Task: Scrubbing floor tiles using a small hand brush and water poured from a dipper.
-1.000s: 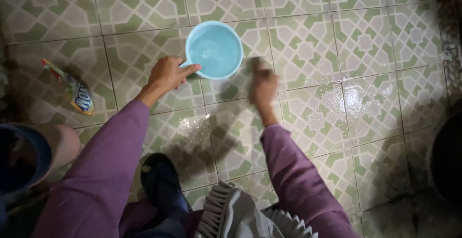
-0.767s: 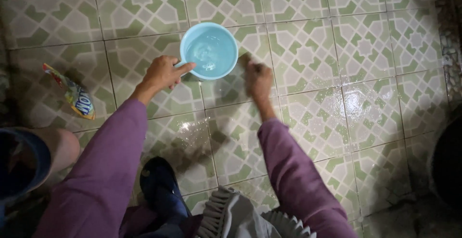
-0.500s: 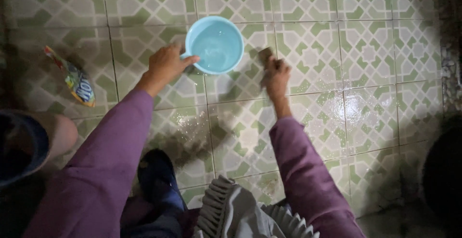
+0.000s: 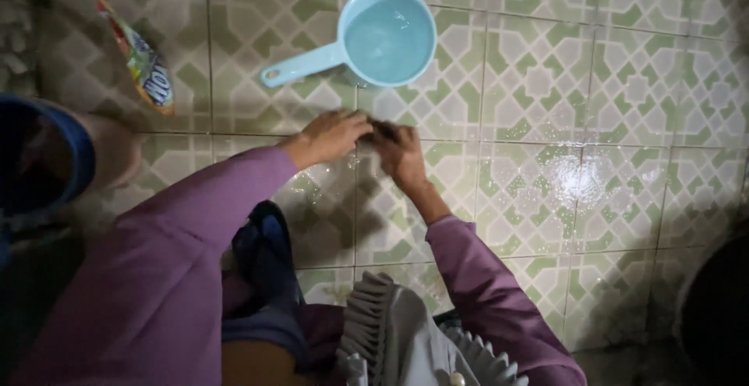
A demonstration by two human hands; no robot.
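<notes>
A detergent packet [image 4: 144, 62] lies on wet tiles [image 4: 562, 175] beside a blue bucket [image 4: 47, 160].

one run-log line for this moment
left hand: meets right over dark scrubber | right hand: grips scrubber | dipper: water inside, on wet tile floor, untouched

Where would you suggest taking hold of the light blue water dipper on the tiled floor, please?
Probably by its long handle. It sticks out from the bowl toward the lower left, lies free of both hands, and ends nearest the left hand. The dipper stands upright holding water, so coming in from that handle side and keeping it level seems safest.
</notes>
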